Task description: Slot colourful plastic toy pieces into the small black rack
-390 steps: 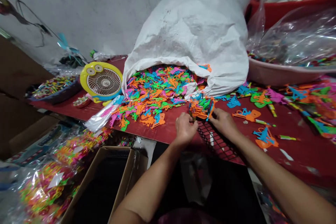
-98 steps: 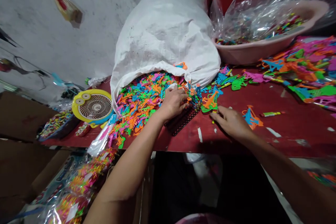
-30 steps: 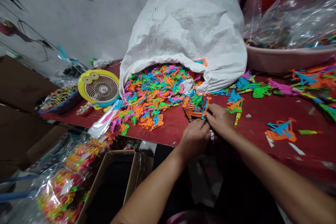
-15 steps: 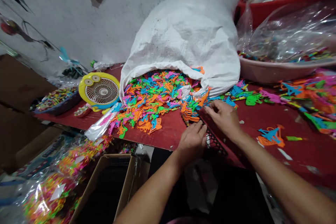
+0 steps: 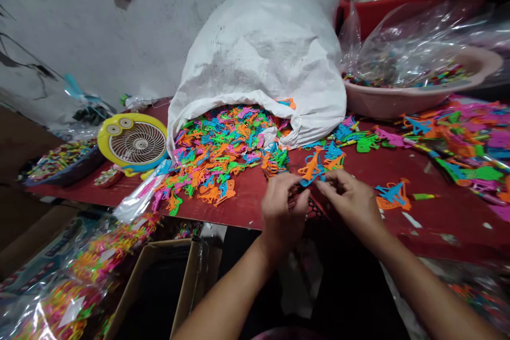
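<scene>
Small blue and orange plastic pieces are between my two hands at the table's front edge. My left hand has its fingers curled round the left end of the blue piece. From the right, my right hand pinches near the other end of it. Beneath them is a black mesh item, partly covered by the hands. Just beyond, a heap of colourful plastic pieces spills from a large white sack onto the red table.
A yellow fan and a bowl of small parts stand left. At the right are a pink basin, a red tub and more loose pieces. An open cardboard box sits below the table, beside filled plastic bags.
The view has shifted, so the scene sits further left. My hands have come together around blue and orange pieces, and my left hand has risen off the black mesh.
</scene>
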Available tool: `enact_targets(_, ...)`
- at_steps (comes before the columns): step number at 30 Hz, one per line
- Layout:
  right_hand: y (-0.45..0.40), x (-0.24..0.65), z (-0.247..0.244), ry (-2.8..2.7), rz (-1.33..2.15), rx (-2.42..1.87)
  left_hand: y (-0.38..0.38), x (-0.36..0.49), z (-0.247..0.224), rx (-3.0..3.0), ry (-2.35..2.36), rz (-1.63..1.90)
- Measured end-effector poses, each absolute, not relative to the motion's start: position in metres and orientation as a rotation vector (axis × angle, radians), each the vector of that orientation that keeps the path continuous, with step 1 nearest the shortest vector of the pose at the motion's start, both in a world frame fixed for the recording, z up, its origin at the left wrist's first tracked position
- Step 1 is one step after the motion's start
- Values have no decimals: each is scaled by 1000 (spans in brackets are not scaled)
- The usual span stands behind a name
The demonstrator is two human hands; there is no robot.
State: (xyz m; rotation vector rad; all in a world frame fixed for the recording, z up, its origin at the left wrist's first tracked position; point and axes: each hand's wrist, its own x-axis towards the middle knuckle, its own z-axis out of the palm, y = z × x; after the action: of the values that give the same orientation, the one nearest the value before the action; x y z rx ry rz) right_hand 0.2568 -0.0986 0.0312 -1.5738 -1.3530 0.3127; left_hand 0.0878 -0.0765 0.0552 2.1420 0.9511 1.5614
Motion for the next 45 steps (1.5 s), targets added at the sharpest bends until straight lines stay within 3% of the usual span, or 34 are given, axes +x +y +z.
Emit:
enact_targets(2,-106,251,33,-1390,288,-1528,-70,88,71,2103,1006,1563)
enact_targets(6,-114,243,37,-1511,199,-1496,-50,84,92,1935,939,1212)
enact_targets(16,-121,243,34,-1661,184,-1400,-34,64,105,1670,690,792)
enact_targets(27,-128,241,36,-1885,80,-1320,-37,58,118,2149,562,700)
enact_targets(36,-120,240,33,-1852,85,-1292,-38,58,108,1912,591,773)
enact_targets(45,-117,238,39,-1615,379,-1371,-31,67,113,1792,630,793)
